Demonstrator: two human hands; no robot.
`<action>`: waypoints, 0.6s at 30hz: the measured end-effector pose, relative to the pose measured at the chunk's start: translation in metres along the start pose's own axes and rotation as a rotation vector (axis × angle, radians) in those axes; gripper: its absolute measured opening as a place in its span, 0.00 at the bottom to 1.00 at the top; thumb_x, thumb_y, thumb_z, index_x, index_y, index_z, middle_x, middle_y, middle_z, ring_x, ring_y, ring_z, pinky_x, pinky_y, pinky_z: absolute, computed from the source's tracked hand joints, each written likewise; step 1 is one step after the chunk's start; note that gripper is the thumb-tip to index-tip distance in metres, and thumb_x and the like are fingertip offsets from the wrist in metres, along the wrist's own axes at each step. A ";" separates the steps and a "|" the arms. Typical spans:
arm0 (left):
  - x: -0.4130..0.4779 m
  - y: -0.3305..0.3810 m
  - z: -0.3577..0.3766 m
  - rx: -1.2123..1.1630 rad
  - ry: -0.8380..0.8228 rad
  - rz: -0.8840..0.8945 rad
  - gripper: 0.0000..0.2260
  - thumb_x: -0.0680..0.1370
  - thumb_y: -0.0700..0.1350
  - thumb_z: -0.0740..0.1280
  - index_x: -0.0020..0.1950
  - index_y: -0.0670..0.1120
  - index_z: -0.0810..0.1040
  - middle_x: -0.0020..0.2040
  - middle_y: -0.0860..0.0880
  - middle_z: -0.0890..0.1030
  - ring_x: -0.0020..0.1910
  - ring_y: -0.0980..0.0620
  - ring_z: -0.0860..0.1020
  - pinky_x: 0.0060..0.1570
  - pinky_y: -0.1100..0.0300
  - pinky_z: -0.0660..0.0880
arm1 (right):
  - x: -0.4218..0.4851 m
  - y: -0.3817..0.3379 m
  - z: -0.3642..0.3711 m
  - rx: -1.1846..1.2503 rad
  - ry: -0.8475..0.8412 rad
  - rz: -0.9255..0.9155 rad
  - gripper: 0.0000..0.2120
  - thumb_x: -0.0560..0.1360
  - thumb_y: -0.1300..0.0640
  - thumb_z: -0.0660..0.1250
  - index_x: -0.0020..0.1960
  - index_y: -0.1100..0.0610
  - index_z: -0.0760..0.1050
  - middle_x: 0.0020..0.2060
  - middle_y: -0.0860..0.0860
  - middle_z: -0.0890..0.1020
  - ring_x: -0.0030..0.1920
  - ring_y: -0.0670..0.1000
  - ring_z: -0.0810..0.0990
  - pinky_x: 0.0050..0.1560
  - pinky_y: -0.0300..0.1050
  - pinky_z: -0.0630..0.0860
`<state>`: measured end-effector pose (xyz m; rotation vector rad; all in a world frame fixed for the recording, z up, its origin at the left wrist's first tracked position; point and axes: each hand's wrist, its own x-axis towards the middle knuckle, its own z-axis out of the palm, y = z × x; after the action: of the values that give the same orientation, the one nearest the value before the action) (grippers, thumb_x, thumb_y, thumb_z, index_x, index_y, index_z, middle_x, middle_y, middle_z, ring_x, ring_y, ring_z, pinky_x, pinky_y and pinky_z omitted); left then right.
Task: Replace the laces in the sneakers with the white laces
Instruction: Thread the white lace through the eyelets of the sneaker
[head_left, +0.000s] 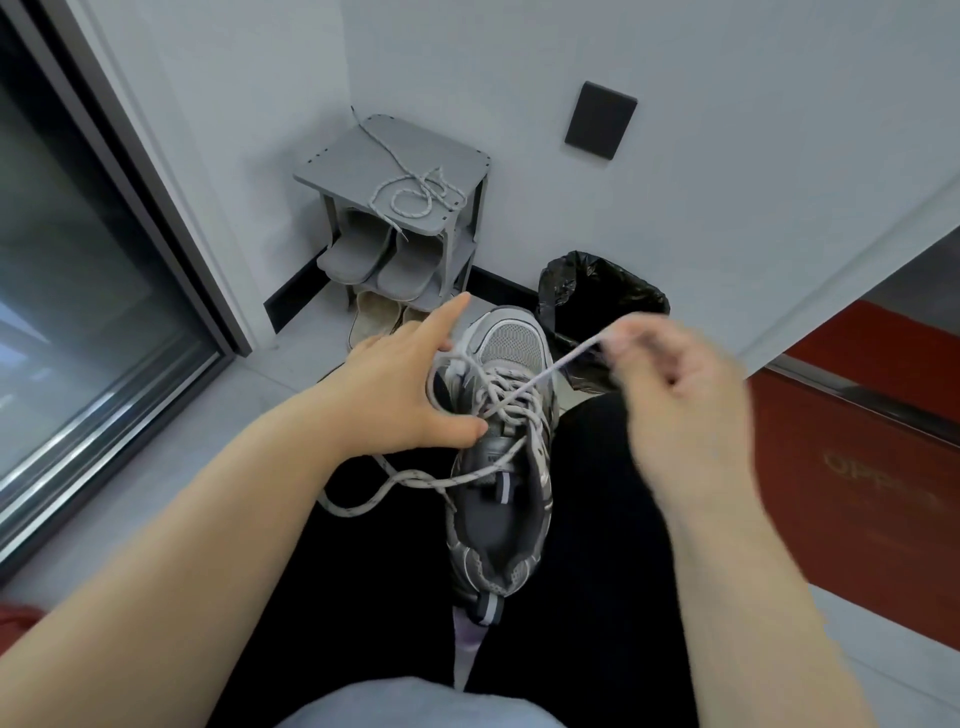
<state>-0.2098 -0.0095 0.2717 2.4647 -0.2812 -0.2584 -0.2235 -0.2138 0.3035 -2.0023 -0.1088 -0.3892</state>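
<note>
Progress is looking partial: the sneaker (511, 340) is lying on the near lap, left hand (400, 384) spreading open against it, right hand (685, 395) pinching its half-threaded lace (558, 368), while a second lace (410, 195) is lying on the far shoe rack (353, 156).

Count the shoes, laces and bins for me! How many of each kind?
Sneaker: 1
Slippers: 4, two grey, two beige
Laces: 2, one on the rack, one in the sneaker
Bin: 1
Total: 8
</note>
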 end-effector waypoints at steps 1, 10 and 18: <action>0.000 -0.001 0.000 -0.012 0.005 0.010 0.47 0.63 0.62 0.71 0.75 0.58 0.48 0.60 0.56 0.71 0.62 0.55 0.69 0.69 0.53 0.61 | 0.005 -0.003 -0.008 0.212 0.127 0.068 0.09 0.74 0.55 0.65 0.37 0.44 0.79 0.31 0.41 0.79 0.33 0.39 0.75 0.41 0.32 0.71; -0.001 -0.005 0.012 -0.122 0.113 0.139 0.14 0.59 0.60 0.64 0.42 0.58 0.72 0.36 0.59 0.78 0.41 0.62 0.75 0.52 0.63 0.65 | -0.004 -0.013 0.005 0.220 -0.301 0.125 0.06 0.75 0.57 0.62 0.43 0.46 0.72 0.45 0.46 0.83 0.29 0.40 0.69 0.34 0.31 0.69; -0.002 -0.005 0.011 -0.112 0.128 0.180 0.13 0.58 0.58 0.64 0.38 0.55 0.71 0.33 0.58 0.78 0.36 0.61 0.75 0.47 0.64 0.66 | -0.024 0.005 0.031 -0.389 -0.481 -0.157 0.07 0.68 0.55 0.72 0.46 0.48 0.78 0.41 0.41 0.73 0.43 0.43 0.73 0.43 0.39 0.72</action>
<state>-0.2140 -0.0119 0.2604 2.3163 -0.4194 -0.0387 -0.2376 -0.1860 0.2787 -2.4488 -0.5278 -0.0155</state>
